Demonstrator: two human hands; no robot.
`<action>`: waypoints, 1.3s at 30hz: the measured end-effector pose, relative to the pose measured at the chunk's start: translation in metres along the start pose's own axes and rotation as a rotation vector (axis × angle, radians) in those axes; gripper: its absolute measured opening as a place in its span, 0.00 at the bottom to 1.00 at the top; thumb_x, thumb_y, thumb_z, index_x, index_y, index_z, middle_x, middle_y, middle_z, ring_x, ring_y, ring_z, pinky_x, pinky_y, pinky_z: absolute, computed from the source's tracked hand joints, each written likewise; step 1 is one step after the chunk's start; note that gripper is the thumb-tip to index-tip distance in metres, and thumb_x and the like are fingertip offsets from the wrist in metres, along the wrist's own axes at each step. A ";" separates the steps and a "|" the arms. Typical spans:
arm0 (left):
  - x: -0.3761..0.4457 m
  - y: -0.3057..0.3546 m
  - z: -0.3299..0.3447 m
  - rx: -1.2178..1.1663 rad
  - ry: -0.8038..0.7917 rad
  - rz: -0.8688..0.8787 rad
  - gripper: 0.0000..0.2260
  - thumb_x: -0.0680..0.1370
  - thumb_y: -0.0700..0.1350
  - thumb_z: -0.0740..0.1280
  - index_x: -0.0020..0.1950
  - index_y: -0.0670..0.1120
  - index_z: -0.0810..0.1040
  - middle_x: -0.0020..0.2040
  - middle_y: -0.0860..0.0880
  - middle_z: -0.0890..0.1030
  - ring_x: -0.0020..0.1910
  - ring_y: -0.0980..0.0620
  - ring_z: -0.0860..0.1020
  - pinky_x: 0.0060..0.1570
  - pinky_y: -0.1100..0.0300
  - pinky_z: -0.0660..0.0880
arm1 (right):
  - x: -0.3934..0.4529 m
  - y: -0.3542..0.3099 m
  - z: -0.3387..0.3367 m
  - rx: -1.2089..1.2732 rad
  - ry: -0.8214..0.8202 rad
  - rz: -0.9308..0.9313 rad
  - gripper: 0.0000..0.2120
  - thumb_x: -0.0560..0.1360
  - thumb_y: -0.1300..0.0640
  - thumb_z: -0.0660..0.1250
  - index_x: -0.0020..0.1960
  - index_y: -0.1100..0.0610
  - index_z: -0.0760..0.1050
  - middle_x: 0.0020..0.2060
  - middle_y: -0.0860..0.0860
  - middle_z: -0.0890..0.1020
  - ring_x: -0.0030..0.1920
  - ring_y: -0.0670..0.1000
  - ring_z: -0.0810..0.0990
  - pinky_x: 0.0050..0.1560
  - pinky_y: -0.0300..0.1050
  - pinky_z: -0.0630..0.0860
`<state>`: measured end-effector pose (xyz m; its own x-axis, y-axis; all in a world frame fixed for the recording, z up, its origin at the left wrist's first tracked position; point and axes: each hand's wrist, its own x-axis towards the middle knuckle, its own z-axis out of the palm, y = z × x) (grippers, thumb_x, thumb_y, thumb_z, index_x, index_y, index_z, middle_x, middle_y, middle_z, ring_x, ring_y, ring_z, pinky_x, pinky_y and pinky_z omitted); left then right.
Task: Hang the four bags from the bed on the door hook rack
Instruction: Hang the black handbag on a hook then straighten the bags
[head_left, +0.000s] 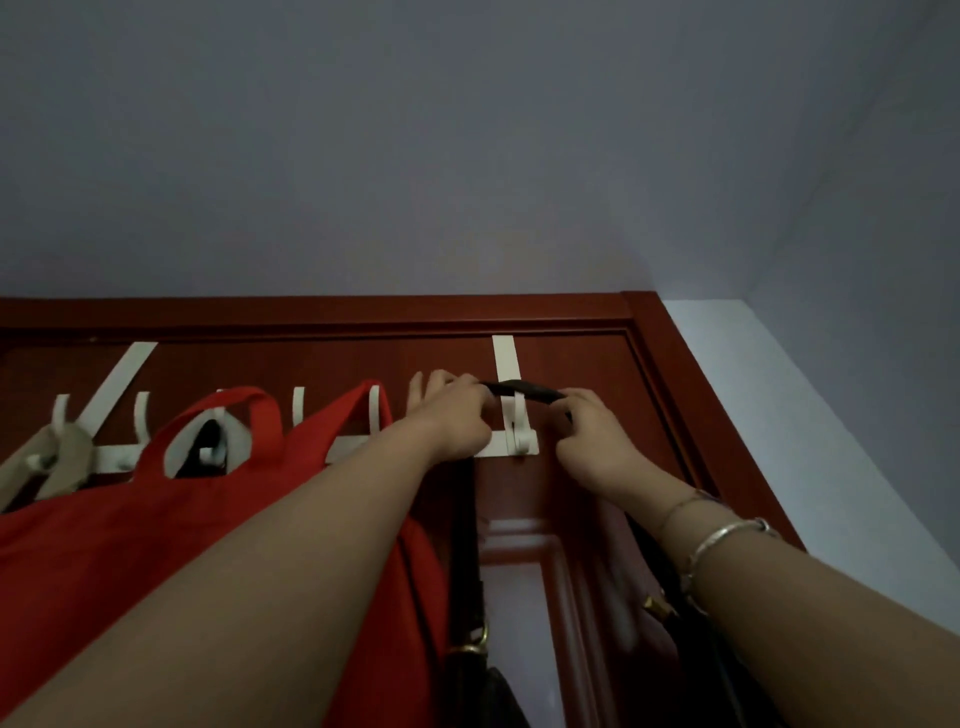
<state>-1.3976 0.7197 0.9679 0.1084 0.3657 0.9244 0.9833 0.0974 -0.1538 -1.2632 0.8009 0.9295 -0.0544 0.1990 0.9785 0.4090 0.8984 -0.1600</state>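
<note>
A white hook rack hangs over the top of a dark red door. A red tote bag hangs from its middle hooks by two red handles. A beige bag hangs at the far left. A black bag dangles below my arms, its black strap stretched across the top of the rightmost hook. My left hand pinches the strap left of that hook. My right hand grips the strap on the right side. The bag's body is mostly hidden by my forearms.
The door frame runs down close to the right of the rack, with a white wall beyond. Grey ceiling fills the upper view. Free hooks stand between the red handles. My right wrist wears bracelets.
</note>
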 end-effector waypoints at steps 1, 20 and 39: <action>-0.005 0.001 0.008 0.034 -0.014 0.027 0.24 0.74 0.38 0.59 0.69 0.51 0.69 0.74 0.51 0.64 0.77 0.45 0.47 0.73 0.43 0.34 | -0.006 0.004 0.003 0.000 -0.019 0.020 0.24 0.69 0.70 0.58 0.65 0.64 0.70 0.70 0.54 0.66 0.67 0.59 0.68 0.68 0.47 0.65; 0.015 0.023 0.010 -0.048 0.144 -0.014 0.24 0.72 0.37 0.59 0.67 0.49 0.70 0.70 0.48 0.69 0.74 0.46 0.59 0.72 0.40 0.36 | -0.010 0.005 -0.014 0.009 0.055 -0.041 0.27 0.70 0.72 0.56 0.69 0.64 0.65 0.72 0.54 0.63 0.70 0.55 0.65 0.66 0.37 0.60; -0.029 0.015 0.007 -0.114 -0.074 -0.046 0.10 0.74 0.51 0.62 0.52 0.52 0.79 0.71 0.51 0.64 0.77 0.36 0.46 0.69 0.37 0.32 | -0.048 0.014 0.017 0.137 -0.103 -0.026 0.28 0.65 0.68 0.56 0.65 0.60 0.71 0.66 0.57 0.71 0.67 0.56 0.70 0.67 0.44 0.66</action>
<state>-1.3870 0.7171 0.9367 0.0556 0.4310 0.9006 0.9977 0.0112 -0.0670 -1.2707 0.8104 0.8785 -0.1595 0.2078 0.9651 0.2782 0.9474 -0.1581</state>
